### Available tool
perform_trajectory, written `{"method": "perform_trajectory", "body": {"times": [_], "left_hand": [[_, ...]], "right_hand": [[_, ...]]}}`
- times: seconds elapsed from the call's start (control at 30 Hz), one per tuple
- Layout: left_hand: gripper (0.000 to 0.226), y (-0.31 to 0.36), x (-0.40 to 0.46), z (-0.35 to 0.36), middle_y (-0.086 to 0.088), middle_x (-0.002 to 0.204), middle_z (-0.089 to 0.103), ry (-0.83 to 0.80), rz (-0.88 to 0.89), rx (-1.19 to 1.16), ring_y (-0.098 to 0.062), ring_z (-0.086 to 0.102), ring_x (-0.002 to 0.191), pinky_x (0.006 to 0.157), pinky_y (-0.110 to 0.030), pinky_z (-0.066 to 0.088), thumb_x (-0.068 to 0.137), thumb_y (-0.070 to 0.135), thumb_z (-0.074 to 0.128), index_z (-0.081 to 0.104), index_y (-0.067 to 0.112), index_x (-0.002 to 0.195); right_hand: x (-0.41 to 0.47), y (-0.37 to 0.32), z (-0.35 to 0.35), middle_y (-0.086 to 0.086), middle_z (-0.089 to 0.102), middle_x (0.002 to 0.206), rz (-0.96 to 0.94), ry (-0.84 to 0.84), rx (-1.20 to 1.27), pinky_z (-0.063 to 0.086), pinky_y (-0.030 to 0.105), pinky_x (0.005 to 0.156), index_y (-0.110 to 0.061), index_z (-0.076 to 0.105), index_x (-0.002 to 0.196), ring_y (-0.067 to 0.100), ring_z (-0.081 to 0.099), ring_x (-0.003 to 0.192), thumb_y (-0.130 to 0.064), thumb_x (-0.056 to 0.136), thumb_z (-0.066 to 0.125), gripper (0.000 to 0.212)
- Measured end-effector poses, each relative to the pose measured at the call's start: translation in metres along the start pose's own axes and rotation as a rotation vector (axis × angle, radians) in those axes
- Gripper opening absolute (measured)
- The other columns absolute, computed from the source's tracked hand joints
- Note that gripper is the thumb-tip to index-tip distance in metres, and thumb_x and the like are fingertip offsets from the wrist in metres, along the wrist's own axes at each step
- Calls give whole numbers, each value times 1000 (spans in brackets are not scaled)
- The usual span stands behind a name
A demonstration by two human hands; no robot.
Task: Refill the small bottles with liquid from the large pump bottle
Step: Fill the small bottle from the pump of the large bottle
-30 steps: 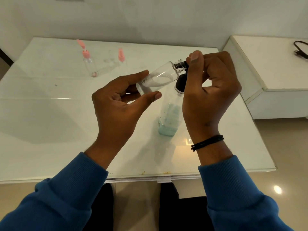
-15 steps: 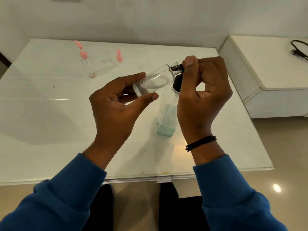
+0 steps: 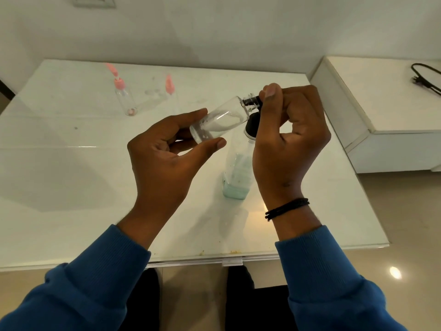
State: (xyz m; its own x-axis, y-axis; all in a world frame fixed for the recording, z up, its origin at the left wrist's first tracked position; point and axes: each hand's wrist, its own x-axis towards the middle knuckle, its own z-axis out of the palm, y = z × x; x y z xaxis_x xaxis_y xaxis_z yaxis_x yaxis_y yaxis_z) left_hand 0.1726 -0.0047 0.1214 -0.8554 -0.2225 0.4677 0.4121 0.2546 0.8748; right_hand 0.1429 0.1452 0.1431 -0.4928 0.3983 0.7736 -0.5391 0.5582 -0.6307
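My left hand (image 3: 164, 158) holds a small clear bottle (image 3: 220, 121) by its base between thumb and fingers. The bottle is tilted, neck up and to the right, and some clear liquid lies along its lower side. Its open neck meets the black nozzle of the large pump bottle (image 3: 238, 173), which stands on the table with pale teal liquid at its bottom. My right hand (image 3: 291, 139) is curled round the black pump head (image 3: 251, 125), thumb on top beside the small bottle's neck. The hand hides most of the pump top.
A small clear bottle with a pink pump cap (image 3: 124, 96) stands at the back left of the white glass table (image 3: 71, 187). A second pink-capped one (image 3: 169, 86) stands to its right. A white cabinet (image 3: 381, 103) with a black cable (image 3: 427, 77) stands to the right.
Both hands keep their holds. My right hand has shifted slightly on the pump head, the thumb now lower beside the small bottle's neck. The large bottle has not moved.
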Motion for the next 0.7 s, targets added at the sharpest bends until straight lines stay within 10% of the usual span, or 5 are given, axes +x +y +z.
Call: {"method": "perform_trajectory", "body": {"times": [0.7], "left_hand": [[47, -2, 2, -2, -7, 118, 73, -2, 33, -12, -19, 73, 107, 85, -34, 63, 80, 15, 88, 70, 3, 122]], "right_hand": [[-4, -3, 2, 1, 59, 76, 10, 18, -2, 42, 18, 62, -1, 66, 71, 6, 52, 70, -4, 97, 62, 26]]}}
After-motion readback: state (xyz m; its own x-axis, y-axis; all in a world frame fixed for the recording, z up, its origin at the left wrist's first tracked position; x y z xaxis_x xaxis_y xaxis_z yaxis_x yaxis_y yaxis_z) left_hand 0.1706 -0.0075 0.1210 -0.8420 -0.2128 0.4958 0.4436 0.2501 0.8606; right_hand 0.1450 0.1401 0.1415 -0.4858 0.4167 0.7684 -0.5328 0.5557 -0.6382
